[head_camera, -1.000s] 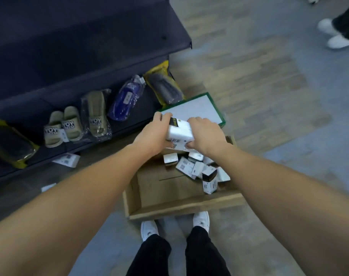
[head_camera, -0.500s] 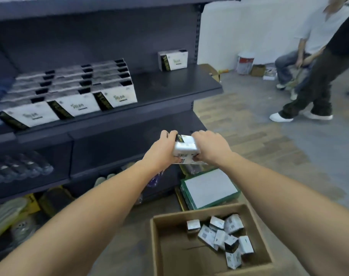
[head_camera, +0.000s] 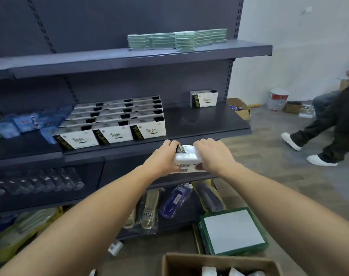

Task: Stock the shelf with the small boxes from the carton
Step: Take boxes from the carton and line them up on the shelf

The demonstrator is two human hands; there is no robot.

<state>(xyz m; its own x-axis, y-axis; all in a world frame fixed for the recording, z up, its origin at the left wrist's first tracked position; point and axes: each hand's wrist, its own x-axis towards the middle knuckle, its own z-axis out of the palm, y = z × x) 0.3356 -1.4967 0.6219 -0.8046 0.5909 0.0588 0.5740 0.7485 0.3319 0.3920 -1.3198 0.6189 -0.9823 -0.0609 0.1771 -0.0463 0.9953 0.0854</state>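
Holding: you have a stack of white boxes [head_camera: 187,158] clamped between both hands, in the air just below the shelf [head_camera: 205,124] lip.
Shelf: its bare dark right half lies up and ahead of your grip; rows of the same boxes [head_camera: 114,124] fill it up-left, and one stands alone up-right at the back [head_camera: 203,99].
Carton [head_camera: 219,263]: down and toward you, more boxes still inside.
Left hand [head_camera: 162,160]: fingers curled over the stack's left end.
Right hand [head_camera: 213,154]: fingers curled over its right end.
Handling: these look light, stiff and smooth; loose stacked boxes could slide, so squeeze inward on both ends and keep them level.
Room: grey floor right of the grip, a person's legs [head_camera: 324,134] crossing farther right.
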